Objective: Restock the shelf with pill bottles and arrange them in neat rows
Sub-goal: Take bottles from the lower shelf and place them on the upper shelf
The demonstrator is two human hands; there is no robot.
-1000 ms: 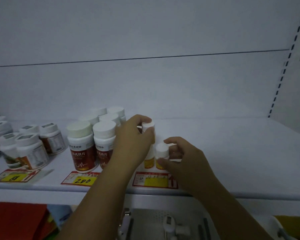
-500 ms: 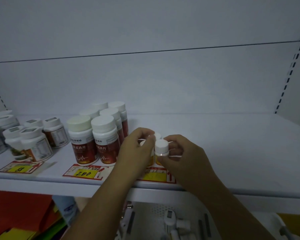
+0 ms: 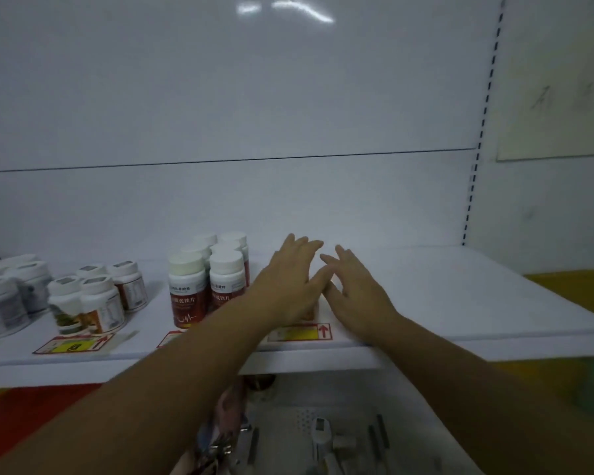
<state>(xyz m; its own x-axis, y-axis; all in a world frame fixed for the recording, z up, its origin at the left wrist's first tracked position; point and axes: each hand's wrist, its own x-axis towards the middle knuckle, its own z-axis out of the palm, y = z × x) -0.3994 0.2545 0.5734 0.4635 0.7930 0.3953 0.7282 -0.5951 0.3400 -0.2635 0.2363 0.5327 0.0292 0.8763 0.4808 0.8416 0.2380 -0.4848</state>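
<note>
My left hand (image 3: 290, 281) and my right hand (image 3: 355, 289) hover side by side over the white shelf (image 3: 443, 303), fingers stretched forward and holding nothing. They cover the small orange-labelled pill bottles; only a sliver of one (image 3: 312, 311) shows under my left palm. To the left of my hands stand several red-labelled bottles with white caps (image 3: 189, 293) in two rows running back.
Further left are white-capped bottles with brown labels (image 3: 98, 303) and larger white jars (image 3: 0, 303). Price tags (image 3: 300, 332) lie along the shelf's front edge. Below the shelf sits a white basket (image 3: 323, 437) with small items. The shelf's right half is bare.
Both hands let go of the small bottle caps they pinched and now spread flat over the bottles. The camera tilted up.
</note>
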